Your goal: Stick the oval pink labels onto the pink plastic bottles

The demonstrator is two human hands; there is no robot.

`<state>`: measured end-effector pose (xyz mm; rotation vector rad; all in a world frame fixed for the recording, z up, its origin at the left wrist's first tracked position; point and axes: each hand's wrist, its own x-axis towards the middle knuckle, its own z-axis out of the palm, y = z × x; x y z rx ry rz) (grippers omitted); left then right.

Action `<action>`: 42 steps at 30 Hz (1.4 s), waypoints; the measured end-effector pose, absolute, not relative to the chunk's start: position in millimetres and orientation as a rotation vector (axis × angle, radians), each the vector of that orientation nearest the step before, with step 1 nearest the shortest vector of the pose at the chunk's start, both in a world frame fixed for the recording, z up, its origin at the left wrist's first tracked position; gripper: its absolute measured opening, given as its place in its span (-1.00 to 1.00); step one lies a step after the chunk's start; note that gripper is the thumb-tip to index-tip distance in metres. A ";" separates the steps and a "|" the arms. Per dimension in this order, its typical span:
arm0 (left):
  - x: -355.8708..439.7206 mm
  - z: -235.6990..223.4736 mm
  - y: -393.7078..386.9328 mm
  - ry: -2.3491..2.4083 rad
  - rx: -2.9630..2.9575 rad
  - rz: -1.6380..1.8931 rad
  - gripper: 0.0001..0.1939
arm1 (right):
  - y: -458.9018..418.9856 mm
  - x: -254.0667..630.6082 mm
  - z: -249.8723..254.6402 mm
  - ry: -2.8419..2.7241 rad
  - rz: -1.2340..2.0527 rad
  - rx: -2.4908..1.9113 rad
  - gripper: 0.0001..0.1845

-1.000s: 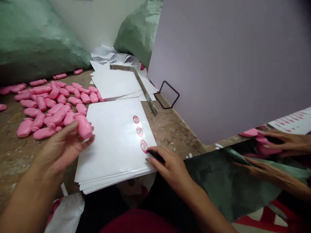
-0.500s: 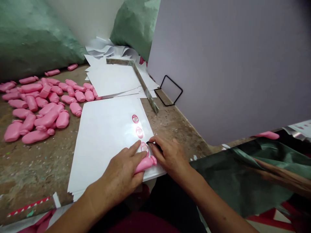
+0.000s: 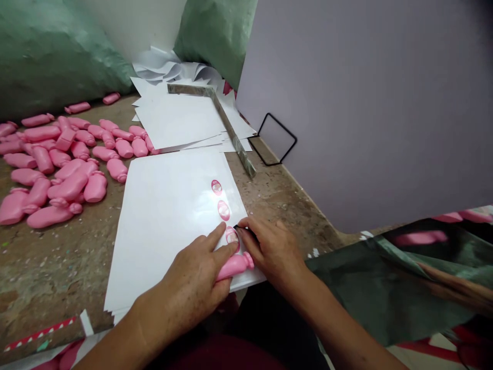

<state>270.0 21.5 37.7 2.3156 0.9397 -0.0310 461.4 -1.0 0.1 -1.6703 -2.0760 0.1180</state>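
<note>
As the left hand (image 3: 188, 282) holds a pink bottle (image 3: 234, 266), the right hand (image 3: 273, 249) pinches a black tool (image 3: 244, 230) at six o'clock on the white sheets (image 3: 162, 231).

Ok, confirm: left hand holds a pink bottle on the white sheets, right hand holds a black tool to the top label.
Wrong label: in the head view, the black tool in the right hand is at the lowest label, not the top one. The left hand does hold the pink bottle on the white sheets.
</note>
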 end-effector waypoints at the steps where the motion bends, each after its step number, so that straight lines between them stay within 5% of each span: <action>1: 269.3 37.9 21.7 0.933 2.310 -0.024 -0.37 | 0.4 460.7 0.2 -2.071 0.148 -1.670 -0.85; 25: 269.6 32.0 19.4 0.944 2.370 0.026 -0.38 | -0.9 459.8 0.6 -2.126 -0.041 -1.673 -0.78; 33: 269.8 35.4 20.6 0.933 2.307 -0.006 -0.42 | 6.0 470.1 11.6 -1.911 0.509 -1.604 -0.84; 42: 254.3 45.0 32.0 1.023 1.613 0.403 -0.69 | -8.6 461.8 15.4 -1.920 0.662 -1.700 -0.68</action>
